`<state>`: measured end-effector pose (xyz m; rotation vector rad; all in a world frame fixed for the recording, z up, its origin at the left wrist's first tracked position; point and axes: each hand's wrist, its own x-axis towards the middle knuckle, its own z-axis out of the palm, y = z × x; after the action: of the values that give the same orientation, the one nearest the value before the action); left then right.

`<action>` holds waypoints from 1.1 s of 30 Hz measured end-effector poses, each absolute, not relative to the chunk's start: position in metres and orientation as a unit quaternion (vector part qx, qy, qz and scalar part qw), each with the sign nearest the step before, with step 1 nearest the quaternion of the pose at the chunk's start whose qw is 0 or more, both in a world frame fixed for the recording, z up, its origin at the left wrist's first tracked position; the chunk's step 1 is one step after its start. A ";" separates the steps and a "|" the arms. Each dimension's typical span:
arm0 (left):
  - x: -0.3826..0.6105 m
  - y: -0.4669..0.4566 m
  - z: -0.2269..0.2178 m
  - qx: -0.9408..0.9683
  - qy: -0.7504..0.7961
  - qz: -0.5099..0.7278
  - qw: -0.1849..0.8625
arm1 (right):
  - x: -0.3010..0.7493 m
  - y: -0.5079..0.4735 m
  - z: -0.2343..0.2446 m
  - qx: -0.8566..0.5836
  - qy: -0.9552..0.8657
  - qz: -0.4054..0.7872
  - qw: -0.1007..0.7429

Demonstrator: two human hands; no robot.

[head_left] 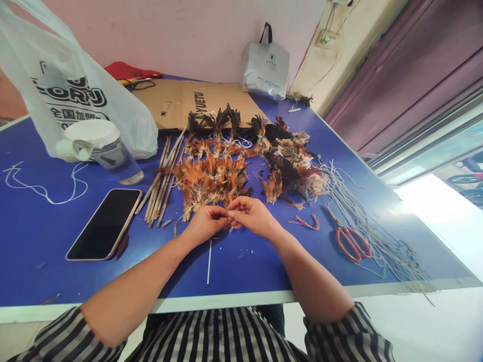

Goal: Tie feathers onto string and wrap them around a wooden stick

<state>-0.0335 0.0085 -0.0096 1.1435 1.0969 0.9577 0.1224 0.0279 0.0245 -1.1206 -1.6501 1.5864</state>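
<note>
My left hand [206,223] and my right hand [249,213] meet fingertip to fingertip over the blue table [264,261], both pinched on something small I cannot make out, at the near edge of a heap of orange-brown feathers [211,178]. A thin white stick [209,261] lies just below my hands. Darker feathers [290,166] spread to the right of the heap.
A bundle of thin wooden sticks [162,183] and a phone [105,223] lie to the left. Red scissors [349,239] and pale strings [362,216] lie right. A lidded jar [103,148], plastic bag [68,85], cardboard [196,100] and grey bag [266,65] stand behind.
</note>
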 end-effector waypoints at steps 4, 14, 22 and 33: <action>-0.035 0.008 -0.012 0.528 0.445 0.416 0.592 | 0.121 0.022 0.032 -0.395 -0.641 0.589 0.292; -0.038 0.010 -0.010 0.513 0.482 0.411 0.579 | 0.144 0.044 0.030 -0.420 -0.662 0.544 0.298; -0.037 0.011 -0.011 0.527 0.497 0.385 0.572 | 0.155 0.033 0.033 -0.421 -0.863 0.271 0.068; -0.035 0.004 -0.011 0.718 0.485 0.355 0.351 | 0.142 0.032 0.026 -0.473 -0.855 0.204 0.049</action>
<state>-0.0348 0.0036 -0.0112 1.8593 1.2542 0.9178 0.1419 0.0317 0.0259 -1.4422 -2.6066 0.6224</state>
